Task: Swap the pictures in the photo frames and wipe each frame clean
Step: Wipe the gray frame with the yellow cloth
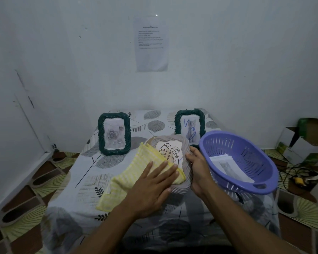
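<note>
A grey woven photo frame [173, 141] with a leaf drawing lies tilted on the table in front of me. My left hand [152, 187] presses a yellow checked cloth [136, 173] flat against its lower left part, fingers straight. My right hand [198, 167] grips the frame's right edge. Two dark green frames stand upright behind: one with a rose picture [114, 133] at the left, one with a cat picture [190, 125] at the right.
A purple plastic basket [246, 162] sits tilted at the right of the table, with cat pictures [228, 166] inside. The table wears a leaf-patterned cloth [81, 180]. Cardboard boxes [305, 138] and cables [299, 176] lie on the floor at the right. A printed sheet [151, 44] hangs on the wall.
</note>
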